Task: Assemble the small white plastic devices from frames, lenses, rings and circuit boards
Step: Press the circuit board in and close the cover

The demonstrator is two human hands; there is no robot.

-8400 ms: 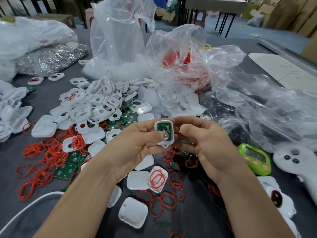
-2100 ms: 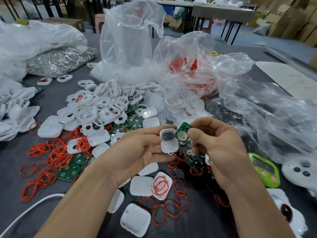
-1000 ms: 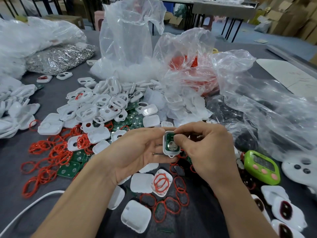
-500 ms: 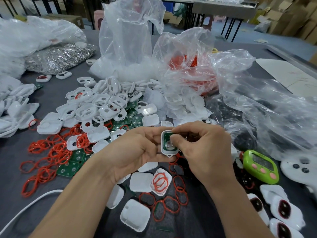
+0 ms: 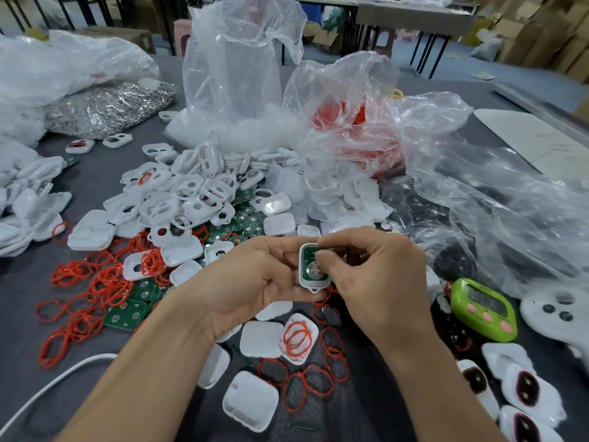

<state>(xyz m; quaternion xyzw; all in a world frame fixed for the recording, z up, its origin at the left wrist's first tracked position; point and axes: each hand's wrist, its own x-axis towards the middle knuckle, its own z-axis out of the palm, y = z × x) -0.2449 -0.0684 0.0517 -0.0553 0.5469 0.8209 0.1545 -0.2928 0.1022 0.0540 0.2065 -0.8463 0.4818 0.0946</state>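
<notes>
Dark grey surface (image 5: pixel 25 301) ran wide, w/ a white board (image 5: pixel 526 138) lying at its far right. Beyond it was blue-grey floor (image 5: pixel 465 60). A table (image 5: pixel 414 15) on thin black legs stood at the back, a pink stool (image 5: pixel 183 30) further left. Brown cardboard boxes (image 5: pixel 541 33) were stacked top right, another box (image 5: pixel 127 35) back left. Light was even, soft.

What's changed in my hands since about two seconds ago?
The right hand brought the circuit board leftward into the white frame and now pinches it there, thumb pressing on it. The left hand still grips the frame as before.
</notes>
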